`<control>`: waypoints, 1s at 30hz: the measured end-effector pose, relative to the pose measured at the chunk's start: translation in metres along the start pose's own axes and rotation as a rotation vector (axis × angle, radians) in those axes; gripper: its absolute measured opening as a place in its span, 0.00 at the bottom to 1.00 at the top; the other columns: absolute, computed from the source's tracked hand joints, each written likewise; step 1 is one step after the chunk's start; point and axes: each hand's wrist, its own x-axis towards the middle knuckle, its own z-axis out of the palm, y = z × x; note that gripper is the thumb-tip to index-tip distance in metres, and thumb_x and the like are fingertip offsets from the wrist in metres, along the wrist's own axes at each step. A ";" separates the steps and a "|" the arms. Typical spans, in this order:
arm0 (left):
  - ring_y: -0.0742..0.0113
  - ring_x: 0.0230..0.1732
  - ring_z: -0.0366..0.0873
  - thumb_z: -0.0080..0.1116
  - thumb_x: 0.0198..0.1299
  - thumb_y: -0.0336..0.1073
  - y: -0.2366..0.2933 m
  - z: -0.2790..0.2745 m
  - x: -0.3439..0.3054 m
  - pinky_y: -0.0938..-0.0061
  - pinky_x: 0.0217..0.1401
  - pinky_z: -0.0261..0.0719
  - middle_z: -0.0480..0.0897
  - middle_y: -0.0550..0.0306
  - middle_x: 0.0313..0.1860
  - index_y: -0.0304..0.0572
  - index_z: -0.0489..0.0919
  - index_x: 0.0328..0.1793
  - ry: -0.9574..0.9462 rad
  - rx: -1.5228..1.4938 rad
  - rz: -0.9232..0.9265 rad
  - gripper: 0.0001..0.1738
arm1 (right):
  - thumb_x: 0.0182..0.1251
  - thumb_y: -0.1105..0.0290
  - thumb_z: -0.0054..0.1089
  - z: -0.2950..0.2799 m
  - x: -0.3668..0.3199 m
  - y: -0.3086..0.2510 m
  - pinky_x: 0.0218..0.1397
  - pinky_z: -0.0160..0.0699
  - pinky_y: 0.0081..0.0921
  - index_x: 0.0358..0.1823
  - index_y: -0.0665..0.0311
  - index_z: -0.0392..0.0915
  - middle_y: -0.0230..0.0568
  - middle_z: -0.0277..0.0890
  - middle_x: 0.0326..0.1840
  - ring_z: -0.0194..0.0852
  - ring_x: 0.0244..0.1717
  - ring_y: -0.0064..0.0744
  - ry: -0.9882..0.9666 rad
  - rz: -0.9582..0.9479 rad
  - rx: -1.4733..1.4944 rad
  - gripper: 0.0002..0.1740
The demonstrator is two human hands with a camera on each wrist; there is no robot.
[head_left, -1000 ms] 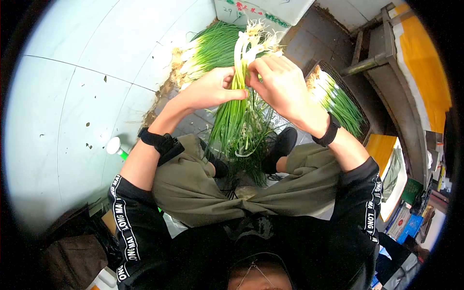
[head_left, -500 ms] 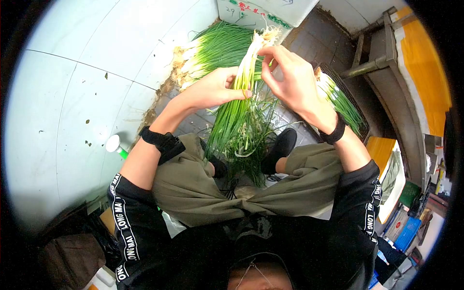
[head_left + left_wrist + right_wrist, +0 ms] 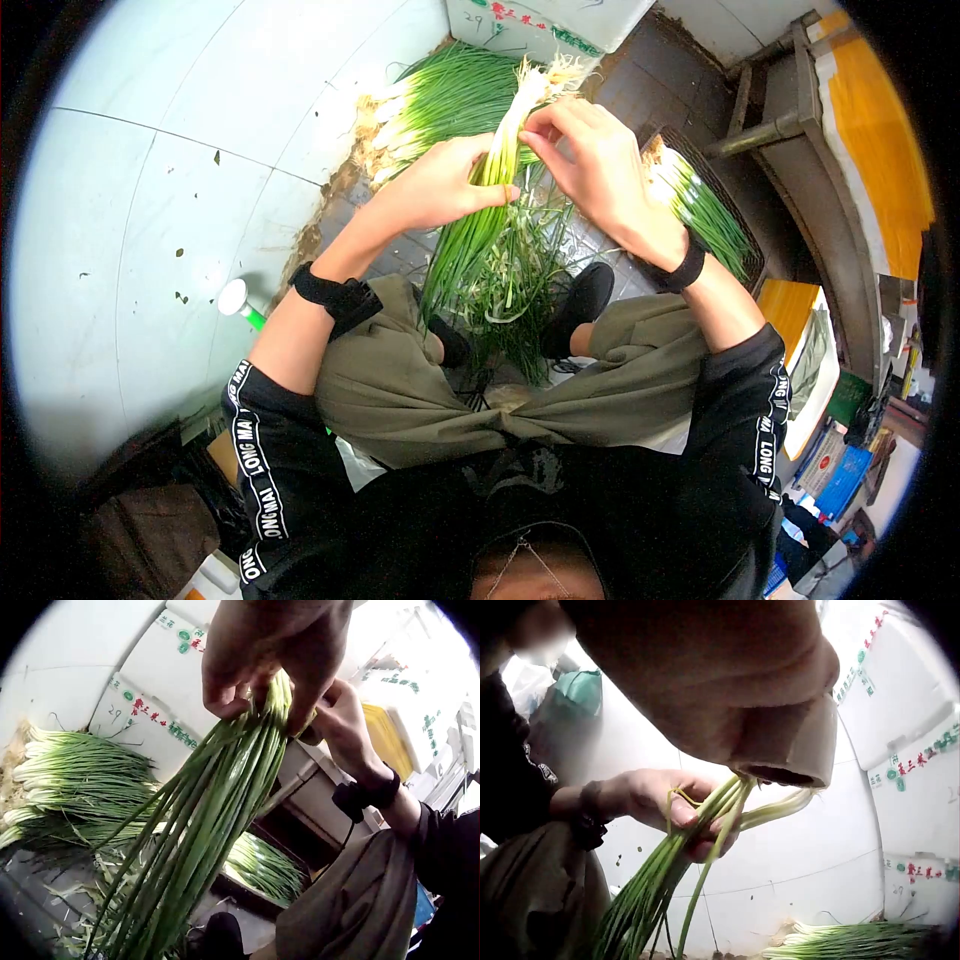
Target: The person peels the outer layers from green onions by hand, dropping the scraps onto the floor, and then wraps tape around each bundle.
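A bunch of scallions (image 3: 470, 230) is gripped in my left hand (image 3: 435, 182), its thumb across the front of the stalks. The white root ends (image 3: 545, 80) point up and away, and the green leaves hang down. My right hand (image 3: 605, 175) has thumb and forefinger together at the bunch's right side, below the roots. In the right wrist view, its fingers pinch the pale part of a scallion (image 3: 739, 793), partly hidden behind the hand. A thin yellowed leaf (image 3: 673, 801) curls over the left thumb. Stripped leaves (image 3: 515, 270) are heaped beneath, between the shoes.
A pile of scallions (image 3: 450, 95) lies against the tiled wall at the far left. More scallions (image 3: 705, 215) fill a dark crate (image 3: 755, 255) at the right. Behind stands a white foam box (image 3: 590, 20); a metal-framed table (image 3: 765, 130) is at the right.
My right hand drew off the stalks to the right, then came back to the bunch with its fingertips together. The root ends, spread at first, stand closer together. My left hand keeps its grip.
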 end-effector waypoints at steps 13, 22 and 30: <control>0.73 0.49 0.80 0.65 0.68 0.36 0.010 -0.009 -0.003 0.72 0.55 0.79 0.84 0.60 0.50 0.34 0.75 0.64 -0.042 -0.119 -0.150 0.22 | 0.64 0.73 0.66 -0.014 0.010 0.010 0.38 0.81 0.33 0.36 0.64 0.78 0.42 0.80 0.32 0.83 0.32 0.42 0.092 0.091 0.060 0.05; 0.70 0.53 0.81 0.64 0.68 0.35 0.010 -0.010 -0.003 0.72 0.60 0.78 0.84 0.56 0.53 0.35 0.76 0.66 -0.046 -0.002 -0.154 0.22 | 0.65 0.71 0.66 -0.021 0.012 0.018 0.39 0.82 0.32 0.37 0.65 0.80 0.44 0.82 0.33 0.85 0.34 0.40 0.130 0.191 0.050 0.05; 0.71 0.51 0.80 0.65 0.66 0.34 0.008 -0.009 -0.003 0.71 0.58 0.78 0.85 0.56 0.50 0.34 0.77 0.62 -0.031 0.081 -0.157 0.21 | 0.64 0.70 0.69 -0.018 0.007 0.013 0.38 0.81 0.26 0.46 0.63 0.80 0.38 0.83 0.34 0.83 0.32 0.30 0.090 0.216 0.109 0.11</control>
